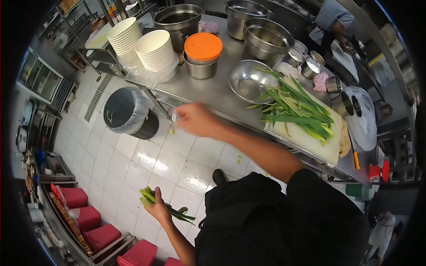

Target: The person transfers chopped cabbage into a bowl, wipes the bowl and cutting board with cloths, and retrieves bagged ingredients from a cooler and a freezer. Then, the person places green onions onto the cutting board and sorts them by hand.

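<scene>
My left hand, low in the view over the tiled floor, is wrapped round a small bunch of green stalks whose leaves trail to the right. Stretched out in front of the table edge, my right hand has its fingers pinched on a small whitish scrap, near the black bin lined with clear plastic. A pile of long green leafy stalks lies on the white cutting board, partly over the rim of a shallow metal bowl.
Stacked white tubs, an orange-lidded container and large metal pots stand on the steel table. A yellow-handled knife lies right of the board. Another person works at the upper right. Red bins line the lower left.
</scene>
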`<state>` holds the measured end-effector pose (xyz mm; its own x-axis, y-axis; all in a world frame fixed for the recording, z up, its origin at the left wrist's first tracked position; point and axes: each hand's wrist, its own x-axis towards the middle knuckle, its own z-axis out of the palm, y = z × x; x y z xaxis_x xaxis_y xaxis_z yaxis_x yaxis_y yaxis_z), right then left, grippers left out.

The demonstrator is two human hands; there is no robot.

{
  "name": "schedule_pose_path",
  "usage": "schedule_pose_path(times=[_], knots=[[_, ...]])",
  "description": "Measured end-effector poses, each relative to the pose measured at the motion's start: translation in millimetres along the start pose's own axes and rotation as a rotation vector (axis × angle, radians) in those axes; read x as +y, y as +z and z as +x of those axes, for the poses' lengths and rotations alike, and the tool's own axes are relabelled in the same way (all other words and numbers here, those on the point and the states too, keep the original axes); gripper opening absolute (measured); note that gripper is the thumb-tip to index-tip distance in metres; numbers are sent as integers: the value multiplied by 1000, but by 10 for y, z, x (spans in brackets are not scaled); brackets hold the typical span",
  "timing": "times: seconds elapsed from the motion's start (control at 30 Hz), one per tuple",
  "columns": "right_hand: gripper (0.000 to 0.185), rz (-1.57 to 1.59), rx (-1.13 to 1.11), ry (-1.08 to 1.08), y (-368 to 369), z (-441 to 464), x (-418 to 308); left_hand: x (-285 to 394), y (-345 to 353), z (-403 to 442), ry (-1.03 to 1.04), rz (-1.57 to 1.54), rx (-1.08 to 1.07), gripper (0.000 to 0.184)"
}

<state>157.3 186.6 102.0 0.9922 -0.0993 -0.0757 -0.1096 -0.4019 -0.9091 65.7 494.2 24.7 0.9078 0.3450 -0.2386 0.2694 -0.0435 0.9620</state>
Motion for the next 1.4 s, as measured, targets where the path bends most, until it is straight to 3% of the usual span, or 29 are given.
schedule_pose_path(times=[0.07, 0.13, 0.23, 0.33, 0.47, 0.6, 0.73, 0.83, 0.9, 0.93, 1.0, 1.03, 1.1, 1.2, 1.3, 1.4], knots=[[31, -259, 338, -41, -512, -159, 391, -66, 63, 100, 16, 30, -72, 16], [28, -776, 461, -150, -958, -305, 524, -78, 160, 184, 39, 86, -147, 16], [20, -1070, 417, 46, -1128, -247, 1011, 121, 500, 179, 46, 171, -273, 18], [15, -1026, 246, 57, -1099, -70, 1398, 123, 695, 236, 97, 176, -358, 19], [11, -866, 454, -175, -840, 199, 1574, 170, 854, 130, 76, 160, -392, 18], [16, -848, 431, -95, -862, 281, 1346, 57, 1000, 23, 70, 187, -457, 16], [18, -737, 634, -166, -1052, -229, 940, 73, 1233, -122, 101, 196, -533, 17], [22, -564, 695, -83, -1519, -979, 840, 89, 1381, -126, 132, 264, -638, 21], [29, -693, 808, 2, -1919, -1542, 1114, 200, 1513, -212, 150, 295, -682, 23], [33, -710, 846, 118, -2144, -1903, 1200, 382, 1617, -329, 157, 292, -680, 21], [24, -812, 898, 428, -2613, -2523, 1514, 400, 1736, -325, 220, 258, -701, 24], [29, -894, 811, 592, -2870, -2839, 1645, 449, 1800, -374, 230, 244, -734, 24], [33, -876, 931, 648, -3237, -3349, 1983, 660, 1932, -541, 253, 229, -796, 24], [36, -918, 801, 642, -3643, -3702, 2304, 956, 2242, -869, 363, 243, -915, 24], [33, -767, 604, 634, -3911, -3759, 2606, 1313, 2564, -1376, 474, 230, -1018, 25], [37, -729, 553, 549, -4094, -3785, 2777, 1595, 2777, -1899, 524, 205, -1065, 24]])
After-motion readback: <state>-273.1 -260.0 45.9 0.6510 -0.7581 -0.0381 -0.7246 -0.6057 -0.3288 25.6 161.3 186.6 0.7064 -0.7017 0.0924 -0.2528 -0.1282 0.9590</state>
